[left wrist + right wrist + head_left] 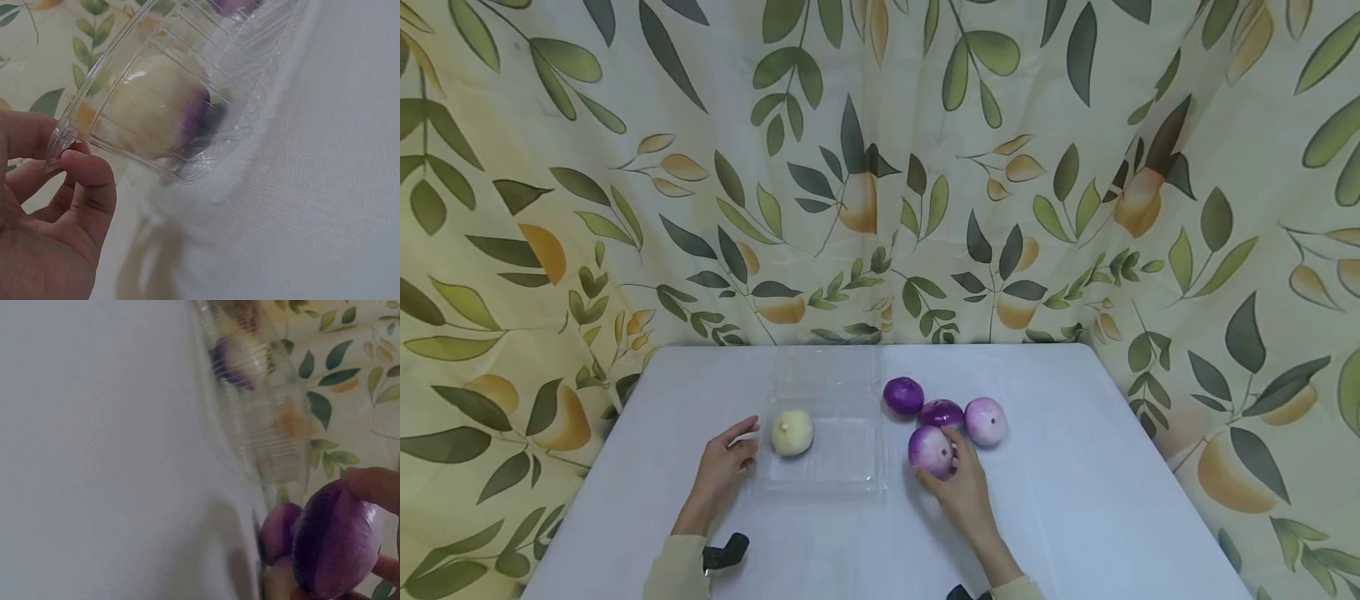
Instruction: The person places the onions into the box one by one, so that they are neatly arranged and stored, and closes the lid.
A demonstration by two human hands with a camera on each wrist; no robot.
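My left hand pinches the rim at the left side of a clear plastic box; the left wrist view shows the rim between thumb and fingers. Inside the box, toward its left, sits a pale onion whose purple side shows in the wrist views. Right of the box, my right hand grips a purple-and-white onion with thumb and fingers around it. Just behind that onion are a dark purple onion, another purple onion and a paler lilac onion.
The box's clear lid lies folded back behind it. Everything rests on a white-covered table. A leaf-and-fruit patterned curtain hangs behind the table and along both sides.
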